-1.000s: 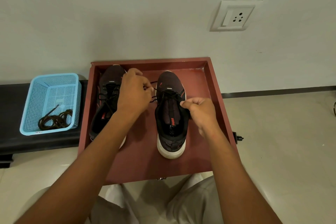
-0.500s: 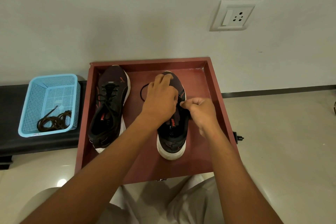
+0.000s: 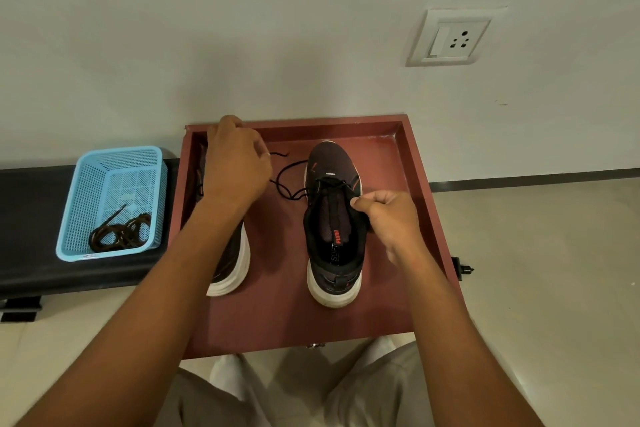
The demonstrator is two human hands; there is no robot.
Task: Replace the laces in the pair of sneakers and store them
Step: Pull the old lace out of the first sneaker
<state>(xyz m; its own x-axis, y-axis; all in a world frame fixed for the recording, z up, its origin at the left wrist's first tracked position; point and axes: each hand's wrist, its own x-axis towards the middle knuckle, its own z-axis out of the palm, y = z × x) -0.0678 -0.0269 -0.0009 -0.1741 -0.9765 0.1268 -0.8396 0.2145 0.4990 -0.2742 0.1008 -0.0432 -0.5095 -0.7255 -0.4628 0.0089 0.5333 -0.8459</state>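
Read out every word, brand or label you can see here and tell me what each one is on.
"PUMA" in orange-red, on the insole of the right sneaker.
"SOFT" in pale letters, on the same insole just behind it; smaller print beside it is too blurred to read.
A small label on the front rim of the blue basket: too small to read.
The wall socket bears no readable text.

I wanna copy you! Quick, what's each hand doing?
Left hand: closed, pulling the thin black shoelace.
Right hand: closed, pinching the black mesh sneaker.
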